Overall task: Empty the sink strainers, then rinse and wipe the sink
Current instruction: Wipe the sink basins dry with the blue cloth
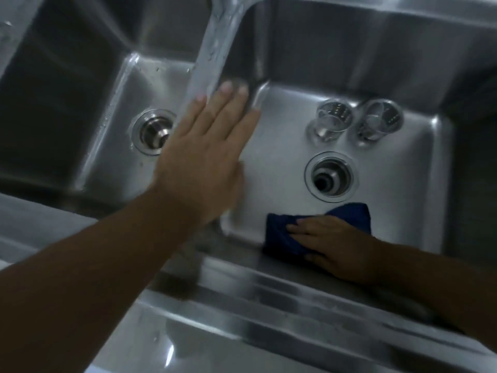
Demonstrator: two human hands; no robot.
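Note:
A steel double sink fills the view. My left hand (204,146) rests flat, fingers straight, on the divider (215,49) between the two basins. My right hand (328,243) presses a dark blue cloth (282,235) onto the floor of the right basin (282,157) at its near wall, fingers spread on the cloth. Two metal strainer baskets (333,119) (382,119) stand side by side on the right basin's floor, behind its open drain (331,176). The left basin's drain (154,131) is open too.
Water droplets lie on the divider and on the left basin's floor (113,146). The sink's flat steel front rim (269,297) runs across the bottom of the view, wet in places. The right basin's far wall (349,49) rises behind the strainers.

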